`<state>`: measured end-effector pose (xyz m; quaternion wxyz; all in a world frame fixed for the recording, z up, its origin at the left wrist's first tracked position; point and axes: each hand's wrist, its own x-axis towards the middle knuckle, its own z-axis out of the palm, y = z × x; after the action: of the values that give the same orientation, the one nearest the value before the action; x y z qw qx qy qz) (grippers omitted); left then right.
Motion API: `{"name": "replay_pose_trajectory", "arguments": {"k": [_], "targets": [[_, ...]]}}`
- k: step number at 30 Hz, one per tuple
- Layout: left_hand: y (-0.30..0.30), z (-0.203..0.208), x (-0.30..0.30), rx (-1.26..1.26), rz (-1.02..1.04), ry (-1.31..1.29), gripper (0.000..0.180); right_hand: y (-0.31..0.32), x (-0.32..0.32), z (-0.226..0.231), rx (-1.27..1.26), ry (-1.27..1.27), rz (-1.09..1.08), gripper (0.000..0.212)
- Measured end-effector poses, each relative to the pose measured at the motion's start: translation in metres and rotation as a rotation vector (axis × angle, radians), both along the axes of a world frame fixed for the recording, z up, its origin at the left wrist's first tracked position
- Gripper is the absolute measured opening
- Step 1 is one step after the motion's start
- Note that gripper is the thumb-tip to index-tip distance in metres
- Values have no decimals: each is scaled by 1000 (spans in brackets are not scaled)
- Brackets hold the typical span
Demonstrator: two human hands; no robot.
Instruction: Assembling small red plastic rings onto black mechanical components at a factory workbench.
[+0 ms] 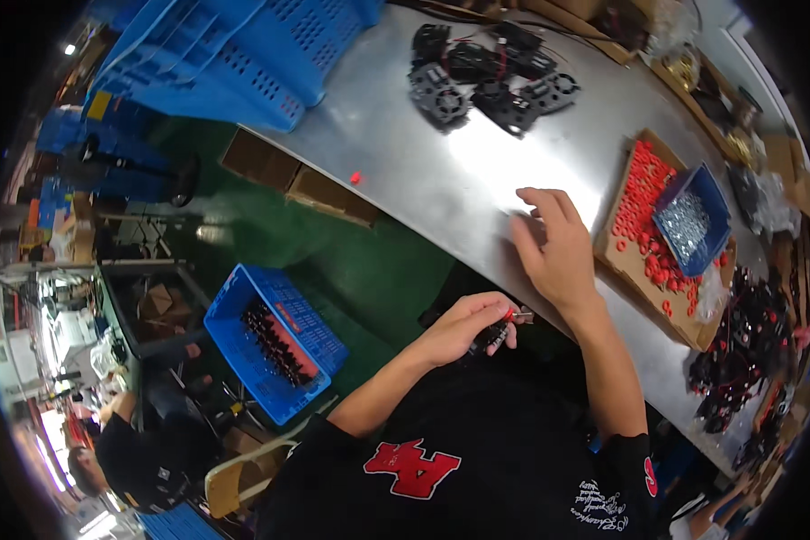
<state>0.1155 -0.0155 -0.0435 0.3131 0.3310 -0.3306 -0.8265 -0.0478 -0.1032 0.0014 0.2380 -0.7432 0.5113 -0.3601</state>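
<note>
Close to my body, my left hand (pixel 466 328) is closed around a small black part (pixel 495 338) with a red piece and a bare metal end at the thumb. Much of that part is hidden by the fingers, so its kind cannot be made out. My right hand (pixel 553 247) hovers over the metal table (pixel 405 162) with its fingers apart and nothing visible in them. To its right lies a cardboard tray (pixel 607 256) of loose red rings (pixel 646 180). Inside the tray sits a blue bin (pixel 718 236) filled with small shiny metal pieces (pixel 684 220).
Several black plastic assemblies (pixel 490 76) with wires lie at the table's far side. More black-and-red parts (pixel 738 351) are heaped at the right. A blue crate (pixel 234 54) stands far left; another blue crate (pixel 310 337) on the floor holds black parts. A person (pixel 157 454) is at lower left.
</note>
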Motion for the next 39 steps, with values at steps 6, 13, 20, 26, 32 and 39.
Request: {"name": "replay_pose_trajectory", "arguments": {"k": [6, 13, 20, 26, 32, 39], "targets": [[31, -41, 34, 138, -23, 19, 29, -38, 144, -2, -473, 138, 619, 61], [99, -84, 77, 331, 332, -1, 30, -70, 197, -53, -438, 686, 748, 26], [129, -127, 61, 584, 608, 633, 33, -68, 200, -56, -516, 750, 671, 24], [135, -107, 19, 532, 552, 615, 33, -66, 200, -52, -571, 827, 645, 24], [165, -90, 3, 548, 389, 343, 35, -71, 197, -53, -514, 770, 621, 30], [187, -90, 3, 437, 456, 425, 35, -62, 204, -55, -420, 415, 529, 30]]}}
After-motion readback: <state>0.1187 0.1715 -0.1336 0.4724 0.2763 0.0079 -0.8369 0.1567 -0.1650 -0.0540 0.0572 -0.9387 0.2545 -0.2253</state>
